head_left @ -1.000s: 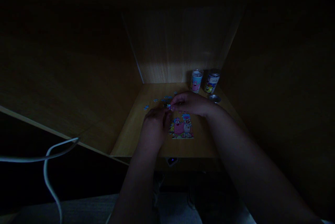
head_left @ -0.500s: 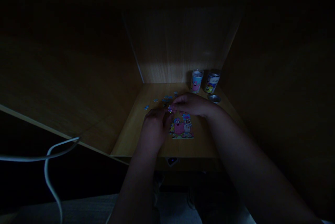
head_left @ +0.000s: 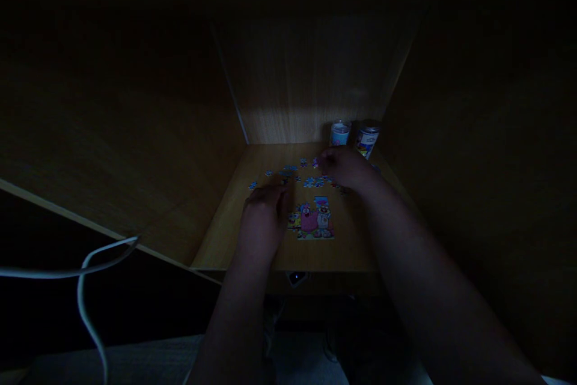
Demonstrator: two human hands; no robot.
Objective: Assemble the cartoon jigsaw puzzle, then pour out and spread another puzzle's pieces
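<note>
The partly assembled jigsaw puzzle [head_left: 311, 220] shows cartoon figures and lies flat near the front of the wooden board. My left hand [head_left: 264, 208] rests just left of it, fingers loosely bent and apart, with nothing visible in them. Farther back and to the right, my right hand [head_left: 345, 166] is closed, its fingertips at a small purple puzzle piece [head_left: 315, 163]. Its palm side is dark. Loose blue puzzle pieces [head_left: 309, 182] lie between the hands, and more puzzle pieces [head_left: 288, 170] are spread behind my left hand.
A clear jar [head_left: 339, 133] with a cartoon label and a lidded jar [head_left: 367, 140] stand at the back right, partly behind my right hand. Wooden panels [head_left: 306, 90] enclose the board. A white cable [head_left: 83, 298] hangs at the left. The scene is very dim.
My right hand has moved back and right, away from my left hand, with the purple piece now at its fingertips there. Loose pieces it covered now show. My left hand has barely moved.
</note>
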